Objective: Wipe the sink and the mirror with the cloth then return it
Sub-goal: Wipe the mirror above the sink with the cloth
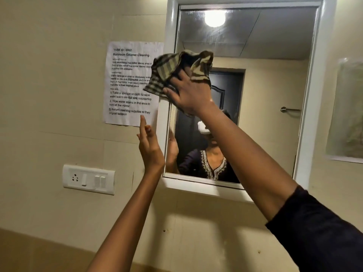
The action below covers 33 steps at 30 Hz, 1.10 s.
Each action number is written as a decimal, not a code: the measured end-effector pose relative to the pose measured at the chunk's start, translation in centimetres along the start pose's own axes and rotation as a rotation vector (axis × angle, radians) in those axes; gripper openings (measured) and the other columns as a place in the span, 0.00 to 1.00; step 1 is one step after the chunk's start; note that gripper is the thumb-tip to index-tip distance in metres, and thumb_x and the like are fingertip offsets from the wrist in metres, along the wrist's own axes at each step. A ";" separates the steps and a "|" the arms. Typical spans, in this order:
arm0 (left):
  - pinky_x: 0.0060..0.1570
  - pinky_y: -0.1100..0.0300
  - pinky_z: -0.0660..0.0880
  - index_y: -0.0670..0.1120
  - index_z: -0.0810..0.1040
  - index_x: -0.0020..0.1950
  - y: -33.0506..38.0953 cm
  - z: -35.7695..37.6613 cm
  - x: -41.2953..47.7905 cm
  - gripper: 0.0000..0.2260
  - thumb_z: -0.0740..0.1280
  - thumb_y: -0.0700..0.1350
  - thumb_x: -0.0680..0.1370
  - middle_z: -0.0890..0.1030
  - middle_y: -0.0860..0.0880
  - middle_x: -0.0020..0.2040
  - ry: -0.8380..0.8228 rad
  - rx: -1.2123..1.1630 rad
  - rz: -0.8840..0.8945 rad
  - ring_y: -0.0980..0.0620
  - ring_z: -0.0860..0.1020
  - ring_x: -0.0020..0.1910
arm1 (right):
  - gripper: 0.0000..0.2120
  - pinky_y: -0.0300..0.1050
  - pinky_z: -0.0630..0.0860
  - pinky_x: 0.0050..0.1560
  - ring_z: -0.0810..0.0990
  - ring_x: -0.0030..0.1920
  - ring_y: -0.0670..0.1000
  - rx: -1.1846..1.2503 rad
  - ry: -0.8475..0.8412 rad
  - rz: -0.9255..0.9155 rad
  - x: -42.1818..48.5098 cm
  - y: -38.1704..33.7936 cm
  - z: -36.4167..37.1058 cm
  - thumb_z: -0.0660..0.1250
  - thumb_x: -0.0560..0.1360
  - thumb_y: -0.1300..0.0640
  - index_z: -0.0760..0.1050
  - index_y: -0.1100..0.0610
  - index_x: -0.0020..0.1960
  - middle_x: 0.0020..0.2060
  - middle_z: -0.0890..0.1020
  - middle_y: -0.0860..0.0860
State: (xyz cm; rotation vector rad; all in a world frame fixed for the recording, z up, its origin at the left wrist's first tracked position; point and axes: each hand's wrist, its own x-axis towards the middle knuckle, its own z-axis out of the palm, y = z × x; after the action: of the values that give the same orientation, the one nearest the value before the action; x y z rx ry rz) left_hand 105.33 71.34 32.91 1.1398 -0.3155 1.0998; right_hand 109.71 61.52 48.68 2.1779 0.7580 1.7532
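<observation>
Pressing the cloth (177, 72) on the mirror (265, 91), the right hand (189, 97) clutches it; left hand (150, 147) hangs empty, fingers loose, lower left.

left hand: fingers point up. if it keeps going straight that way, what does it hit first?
Probably the printed task sheet. The left hand is open beside the mirror frame, and its index fingertip already overlaps the sheet's bottom edge. Depth is unclear, so it may slide up the paper or pass just in front of it.
</observation>
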 end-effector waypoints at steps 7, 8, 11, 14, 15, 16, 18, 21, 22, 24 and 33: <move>0.67 0.74 0.60 0.49 0.62 0.75 0.6 -0.2 1.2 0.40 0.47 0.73 0.72 0.66 0.56 0.71 0.062 -0.076 0.048 0.68 0.64 0.66 | 0.17 0.55 0.71 0.52 0.76 0.54 0.61 0.102 -0.101 -0.071 -7.7 -4.5 1.2 0.57 0.76 0.42 0.75 0.53 0.51 0.54 0.77 0.57; 0.68 0.73 0.58 0.50 0.62 0.75 0.5 -0.3 1.3 0.44 0.46 0.77 0.68 0.66 0.58 0.70 0.061 -0.070 0.051 0.66 0.64 0.68 | 0.16 0.54 0.73 0.49 0.77 0.50 0.61 0.112 -0.147 -0.134 -10.4 -5.2 1.5 0.57 0.75 0.41 0.75 0.52 0.50 0.52 0.78 0.56; 0.65 0.77 0.57 0.53 0.61 0.75 0.4 -0.1 2.0 0.45 0.45 0.78 0.66 0.65 0.57 0.71 0.020 -0.051 0.049 0.61 0.62 0.71 | 0.15 0.51 0.74 0.45 0.77 0.48 0.58 0.162 -0.315 -0.236 -16.4 -5.4 1.4 0.56 0.76 0.41 0.73 0.51 0.50 0.50 0.77 0.52; 0.69 0.69 0.59 0.53 0.61 0.75 0.2 0.5 2.8 0.34 0.46 0.70 0.74 0.65 0.56 0.73 -0.047 -0.022 0.069 0.62 0.63 0.70 | 0.16 0.49 0.73 0.48 0.77 0.50 0.54 0.121 -0.292 -0.292 -16.2 -2.5 0.5 0.55 0.77 0.39 0.73 0.48 0.54 0.50 0.77 0.49; 0.71 0.64 0.58 0.53 0.62 0.75 0.3 0.9 3.0 0.31 0.46 0.66 0.75 0.65 0.56 0.72 -0.068 -0.015 0.078 0.61 0.62 0.70 | 0.17 0.49 0.73 0.50 0.76 0.51 0.53 0.097 -0.267 -0.279 -15.1 -1.2 0.0 0.53 0.77 0.38 0.73 0.47 0.55 0.51 0.77 0.49; 0.71 0.63 0.59 0.54 0.62 0.74 0.4 1.2 3.3 0.31 0.47 0.66 0.75 0.65 0.58 0.72 -0.086 -0.011 0.095 0.61 0.62 0.70 | 0.18 0.49 0.73 0.50 0.76 0.52 0.53 0.068 -0.235 -0.238 -13.6 0.4 -0.6 0.52 0.77 0.37 0.73 0.46 0.55 0.52 0.77 0.49; 0.64 0.71 0.60 0.56 0.62 0.73 0.9 2.0 4.1 0.35 0.47 0.72 0.72 0.65 0.58 0.71 -0.111 -0.007 0.110 0.61 0.62 0.69 | 0.20 0.49 0.71 0.49 0.75 0.55 0.54 0.006 -0.134 -0.088 -9.7 3.9 -2.3 0.50 0.77 0.36 0.73 0.46 0.56 0.54 0.76 0.50; 0.59 0.72 0.62 0.55 0.60 0.74 1.5 4.1 6.2 0.37 0.46 0.73 0.70 0.63 0.48 0.74 -0.055 0.070 0.144 0.59 0.61 0.67 | 0.21 0.53 0.69 0.57 0.67 0.64 0.55 -0.020 0.017 0.159 -2.3 9.2 -5.2 0.52 0.77 0.37 0.73 0.49 0.59 0.59 0.74 0.54; 0.65 0.64 0.64 0.54 0.59 0.75 1.6 4.9 6.8 0.39 0.44 0.74 0.70 0.62 0.46 0.76 -0.010 0.146 0.170 0.56 0.60 0.70 | 0.22 0.56 0.69 0.59 0.64 0.67 0.57 -0.011 0.032 0.228 0.2 10.3 -5.8 0.51 0.77 0.37 0.72 0.50 0.60 0.60 0.73 0.55; 0.72 0.47 0.62 0.54 0.54 0.77 1.9 6.0 7.1 0.38 0.41 0.72 0.72 0.59 0.45 0.77 0.073 0.316 0.228 0.48 0.58 0.75 | 0.24 0.63 0.62 0.65 0.62 0.69 0.59 -0.062 0.028 0.316 3.9 11.0 -6.0 0.49 0.78 0.37 0.66 0.48 0.67 0.62 0.73 0.59; 0.76 0.51 0.51 0.44 0.48 0.78 0.7 6.6 7.4 0.32 0.52 0.60 0.80 0.51 0.46 0.79 0.151 0.586 0.486 0.50 0.47 0.78 | 0.25 0.56 0.70 0.59 0.73 0.60 0.56 -0.083 -0.055 -0.286 4.9 2.5 -1.2 0.46 0.77 0.38 0.70 0.48 0.65 0.59 0.76 0.53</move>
State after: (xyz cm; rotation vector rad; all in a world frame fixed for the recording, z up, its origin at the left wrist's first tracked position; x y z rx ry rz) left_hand 110.34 69.70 41.36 1.5264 -0.1530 1.7737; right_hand 109.88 61.91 54.31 1.9446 0.9151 1.5470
